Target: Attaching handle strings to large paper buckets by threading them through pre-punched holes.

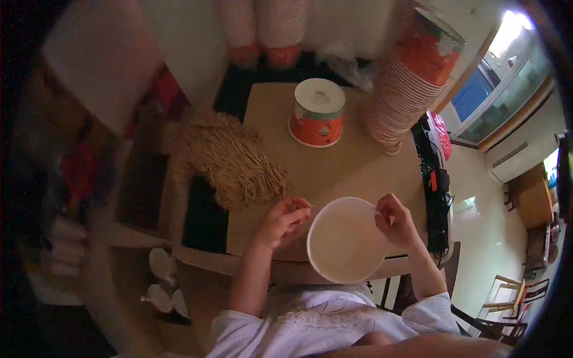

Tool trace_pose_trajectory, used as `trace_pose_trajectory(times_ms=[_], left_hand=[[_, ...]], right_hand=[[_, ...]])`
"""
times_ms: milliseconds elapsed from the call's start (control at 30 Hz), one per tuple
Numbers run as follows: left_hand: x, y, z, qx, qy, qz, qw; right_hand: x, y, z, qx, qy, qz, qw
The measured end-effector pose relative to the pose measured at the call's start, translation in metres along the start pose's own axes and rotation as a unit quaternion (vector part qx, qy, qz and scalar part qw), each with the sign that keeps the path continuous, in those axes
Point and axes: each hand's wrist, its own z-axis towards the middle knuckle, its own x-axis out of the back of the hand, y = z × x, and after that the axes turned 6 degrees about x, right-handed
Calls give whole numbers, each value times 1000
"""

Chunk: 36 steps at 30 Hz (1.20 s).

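A white paper bucket [346, 241] stands at the table's near edge, its open mouth facing up toward me. Beside its left rim is my left hand [286, 222], closed in a pinch; a tiny pale tip shows at the fingers, too small to name. My right hand [396, 221] is curled closed at the right rim, overlapping it, with a small pale bit by the fingertips. Whether those fingers grip the rim I cannot tell. Left of the bucket lies a heap of tan twisted cords [245, 167]. Farther back, an orange-and-green printed bucket [317, 113] sits upside down.
A tall leaning stack of nested buckets [409, 83] rises at the back right. More stacks [280, 30] stand behind the table. A black power strip [437, 209] with cables runs along the table's right edge. Chairs [516, 298] stand on the floor at far right.
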Motion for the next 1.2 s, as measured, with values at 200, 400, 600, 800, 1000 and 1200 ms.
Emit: trace_pose_trajectory(times_ms=[200,400,600,800,1000,1200], left_hand=[[-57,-19,-16,-264,184,474,820],[-113,-17,-43,-377,183,544,727],[-140,-14,-61,-489,165,612,600],[-144,-27,-68,-497,171,552,647],[-146,-23,-66,-606,129,578,531],[-152,-18,-70,-645,107,559,510]], right_hand=[[-2,-1,-43,12,59,124,990],[29,-50,-36,191,30,-118,974],[34,-98,-20,108,-220,-113,963],[50,-82,0,277,-236,-223,904],[61,-79,12,138,-291,-146,936],[72,-113,4,147,-254,-186,938]])
